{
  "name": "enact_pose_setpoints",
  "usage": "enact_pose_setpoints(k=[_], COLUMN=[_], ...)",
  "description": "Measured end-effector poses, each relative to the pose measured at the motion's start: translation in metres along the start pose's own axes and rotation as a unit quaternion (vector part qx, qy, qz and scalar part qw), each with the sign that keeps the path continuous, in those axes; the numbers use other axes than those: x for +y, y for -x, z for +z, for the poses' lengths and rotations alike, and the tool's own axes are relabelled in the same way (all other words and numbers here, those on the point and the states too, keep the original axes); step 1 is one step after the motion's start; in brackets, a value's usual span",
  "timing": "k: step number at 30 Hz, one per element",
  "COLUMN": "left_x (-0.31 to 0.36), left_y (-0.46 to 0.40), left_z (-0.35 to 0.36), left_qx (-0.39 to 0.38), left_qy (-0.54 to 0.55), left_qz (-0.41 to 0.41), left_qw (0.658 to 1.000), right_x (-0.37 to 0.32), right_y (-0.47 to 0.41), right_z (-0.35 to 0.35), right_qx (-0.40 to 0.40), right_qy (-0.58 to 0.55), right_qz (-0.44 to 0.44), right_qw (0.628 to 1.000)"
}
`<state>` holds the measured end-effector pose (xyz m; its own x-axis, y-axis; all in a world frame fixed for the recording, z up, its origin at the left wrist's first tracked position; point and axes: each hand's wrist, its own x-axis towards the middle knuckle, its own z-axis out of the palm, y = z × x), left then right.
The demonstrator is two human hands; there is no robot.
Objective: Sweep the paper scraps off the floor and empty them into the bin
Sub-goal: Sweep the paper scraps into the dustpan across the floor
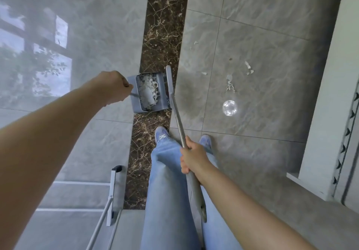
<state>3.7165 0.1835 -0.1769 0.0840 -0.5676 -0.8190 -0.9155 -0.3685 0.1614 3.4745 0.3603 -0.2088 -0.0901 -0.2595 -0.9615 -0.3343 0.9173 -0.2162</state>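
A grey dustpan (136, 100) holding a heap of white paper scraps (150, 90) hangs over the dark marble strip in front of me. My left hand (114, 87) grips its thin upright handle just left of the pan. My right hand (191, 155) grips the grey broom handle (177, 117), which runs from near my knees up to the broom head (168, 78) standing against the pan's right edge. Loose paper scraps (230, 86) lie on the grey tiles to the right, with more scraps (248, 68) farther on. No bin is in view.
My legs in blue jeans and grey shoes (161, 135) stand on the marble strip (165, 26) and the tile beside it. A white metal frame (111, 193) stands at lower left. A white wall or cabinet (322, 113) runs along the right. A round light reflection (229, 108) shines on the floor.
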Motion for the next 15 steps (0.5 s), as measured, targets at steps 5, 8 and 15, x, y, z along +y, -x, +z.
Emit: enact_pose_setpoints(k=[5, 8, 15], left_x=[0.006, 0.008, 0.024], left_y=[-0.003, -0.003, 0.006], left_z=[-0.001, -0.003, -0.009], left_qx=[-0.007, -0.001, -0.014], left_qy=[0.002, 0.002, -0.028], left_qz=[-0.009, -0.014, -0.011], left_qw=[1.0, 1.0, 0.999], right_x=[-0.018, -0.04, -0.033], right_y=[-0.029, -0.054, -0.031], right_z=[-0.007, -0.008, -0.041], right_qx=[0.043, 0.017, -0.008], right_qy=[0.018, 0.058, 0.017], right_qz=[0.021, 0.048, 0.011], right_qw=[0.999, 0.997, 1.0])
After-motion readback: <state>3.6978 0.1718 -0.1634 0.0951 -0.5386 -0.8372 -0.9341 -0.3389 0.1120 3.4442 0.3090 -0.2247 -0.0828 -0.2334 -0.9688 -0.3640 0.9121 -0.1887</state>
